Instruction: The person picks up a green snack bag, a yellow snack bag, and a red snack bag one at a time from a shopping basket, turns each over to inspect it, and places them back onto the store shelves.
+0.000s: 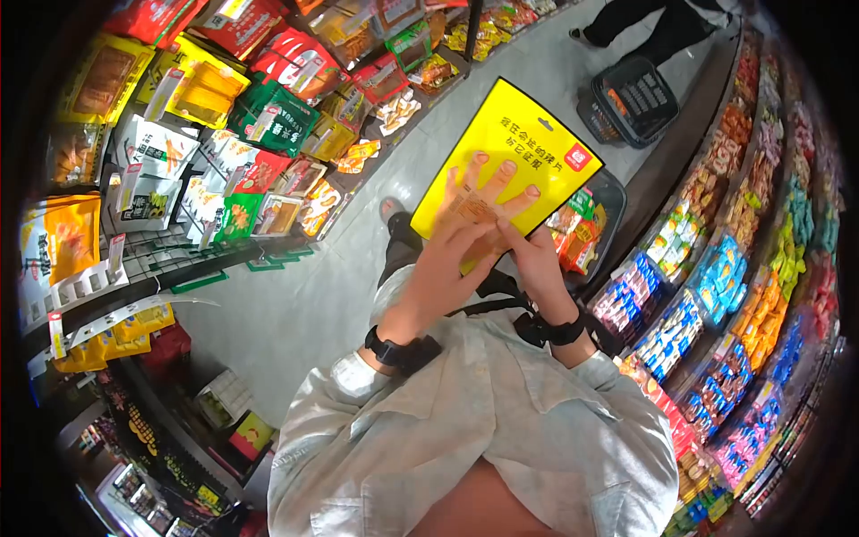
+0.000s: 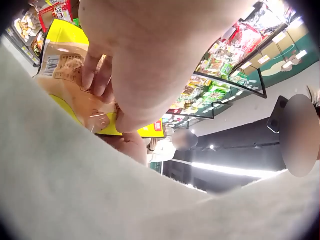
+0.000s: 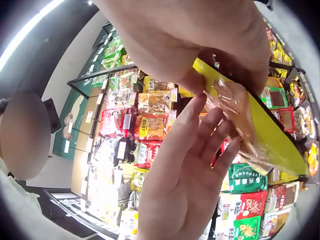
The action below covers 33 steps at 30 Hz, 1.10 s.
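A yellow snack bag (image 1: 537, 121) with black Chinese writing, a hang hole and a red logo slants in front of the body. Its lower part bears a picture of fingers and a brown label (image 2: 70, 67). My right hand (image 1: 541, 268) grips the lower right edge of the bag; in the right wrist view its fingers (image 3: 210, 30) bend over that edge. Fairly straight fingers of my left hand (image 1: 447, 268) touch the lower front of the bag. From the right wrist, the left palm (image 3: 180, 200) shows, with no thing enclosed in it.
Shelves of packaged snacks (image 1: 268, 125) stand on the left, and bins of wrapped sweets (image 1: 716, 286) line the right. A basket (image 1: 613, 201) with bright packets is partly behind the bag. Another dark basket (image 1: 631, 103) is near a person's legs (image 1: 662, 31) farther along the aisle.
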Tool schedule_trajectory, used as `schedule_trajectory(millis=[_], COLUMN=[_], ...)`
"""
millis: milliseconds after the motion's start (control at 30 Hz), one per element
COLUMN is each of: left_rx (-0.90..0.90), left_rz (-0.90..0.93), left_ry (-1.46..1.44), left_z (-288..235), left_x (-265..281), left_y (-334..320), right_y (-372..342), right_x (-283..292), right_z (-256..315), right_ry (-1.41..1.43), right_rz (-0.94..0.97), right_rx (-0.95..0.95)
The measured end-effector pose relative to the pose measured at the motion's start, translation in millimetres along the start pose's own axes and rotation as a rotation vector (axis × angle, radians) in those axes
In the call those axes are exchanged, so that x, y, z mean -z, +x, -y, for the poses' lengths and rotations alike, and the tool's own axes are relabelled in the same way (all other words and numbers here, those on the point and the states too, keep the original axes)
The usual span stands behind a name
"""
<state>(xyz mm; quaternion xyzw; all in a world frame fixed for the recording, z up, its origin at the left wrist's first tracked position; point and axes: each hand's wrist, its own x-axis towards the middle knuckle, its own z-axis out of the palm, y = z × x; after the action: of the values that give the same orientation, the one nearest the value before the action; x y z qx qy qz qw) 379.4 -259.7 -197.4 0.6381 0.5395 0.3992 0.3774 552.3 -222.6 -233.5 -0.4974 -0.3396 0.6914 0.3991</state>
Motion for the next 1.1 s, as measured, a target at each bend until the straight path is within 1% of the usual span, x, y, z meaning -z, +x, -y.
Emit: schedule_trajectory(millis=[33,133,233,267,333,367,400,433,467,500,533,600,667,733,833,933,1067,1100], left_rx=[0.001,0.185,0.096,0.109,0.146,0.176,0.230,0.282,0.332,0.369,0.363,0.337,0.302,0.304,0.391,0.311,0.322,0.338], left_rz=[-0.029,-0.172,-0.417,-0.455,-0.515,-0.508,-0.436,-0.366,-0.298,-0.293,-0.361,-0.459,-0.524,-0.505,-0.533,-0.592,-0.612,-0.612], left_ry=[-0.050,-0.178,-0.010,-0.012,-0.014,-0.059,-0.175,-0.291,-0.405,-0.487,-0.486,-0.473,-0.461,-0.418,-0.539,-0.553,-0.466,-0.446], left_z=[7.9,30.7,68.6,78.8,95.8,102.7,111.9,122.6,131.9,136.0,140.5,147.6,152.6,139.3,105.3,102.1,86.7,82.3], left_x=[11.4,59.2,122.4,143.4,181.6,197.4,209.5,219.2,228.3,232.8,235.5,240.9,249.2,258.9,269.3,262.1,248.4,243.1], left_y=[7.0,25.2,37.8,40.3,40.2,38.8,36.6,33.8,30.1,29.2,28.0,25.8,24.7,27.3,34.8,40.8,55.1,59.8], right_y=[11.7,46.1,76.0,85.5,105.4,114.8,122.9,126.5,129.4,130.8,133.1,142.2,144.4,156.1,170.1,172.2,182.9,185.0], right_x=[-8.6,-45.8,-93.8,-108.3,-126.1,-132.9,-149.5,-165.9,-184.5,-202.5,-219.1,-236.5,-256.6,-260.7,-258.3,-269.1,-245.0,-239.2], right_z=[3.2,21.7,38.3,41.7,45.6,47.5,50.7,53.0,53.0,50.6,46.2,46.4,51.4,50.7,60.0,74.4,91.4,94.3], right_ry=[0.000,-0.090,-0.084,-0.081,-0.131,-0.160,-0.187,-0.194,-0.195,-0.192,-0.180,-0.153,-0.195,-0.264,-0.391,-0.271,-0.284,-0.235], right_rz=[0.000,0.026,0.052,0.056,0.235,0.332,0.432,0.409,0.375,0.341,0.312,0.388,0.397,0.402,0.362,0.448,0.510,0.527], right_rx=[0.016,0.065,0.031,0.013,-0.019,-0.041,-0.060,-0.106,-0.072,-0.041,-0.009,-0.067,-0.025,-0.026,-0.047,0.144,0.050,0.099])
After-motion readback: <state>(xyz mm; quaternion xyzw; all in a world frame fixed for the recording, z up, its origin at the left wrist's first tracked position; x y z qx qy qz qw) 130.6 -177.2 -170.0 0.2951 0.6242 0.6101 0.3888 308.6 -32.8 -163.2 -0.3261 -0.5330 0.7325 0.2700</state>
